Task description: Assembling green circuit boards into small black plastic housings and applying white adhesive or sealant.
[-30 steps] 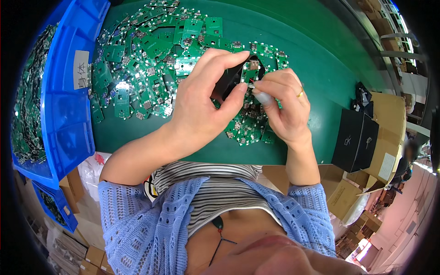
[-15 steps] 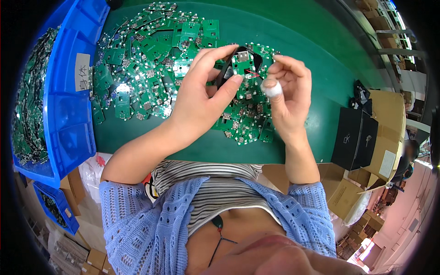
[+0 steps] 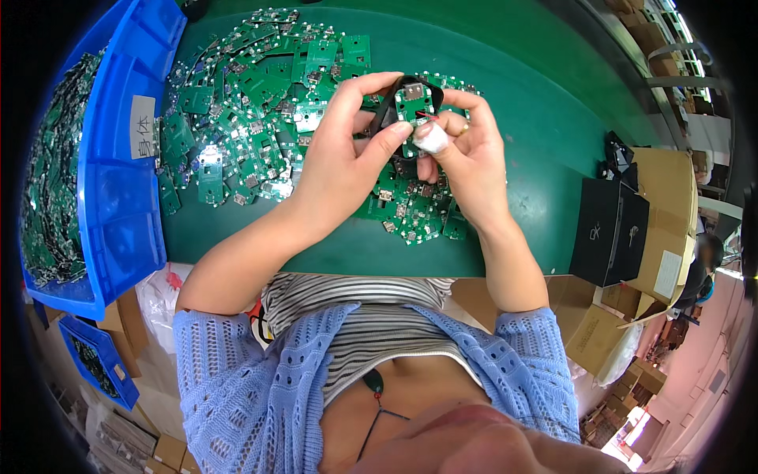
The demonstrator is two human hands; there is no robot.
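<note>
Here, the black casing (image 3: 386, 111) was clamped between the left hand (image 3: 335, 162) and the right hand (image 3: 472, 154), its green circuit board (image 3: 411, 103) aligned lengthwise roughly fore and aft.

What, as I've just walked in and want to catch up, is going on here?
A person holds a black case with a green circuit board in the left hand. The right hand is up against them, its white-wrapped thumb near a thin red wire; whether it grips the wire is unclear. Loose boards cover part of the green table, beside a blue bin holding more.
</note>
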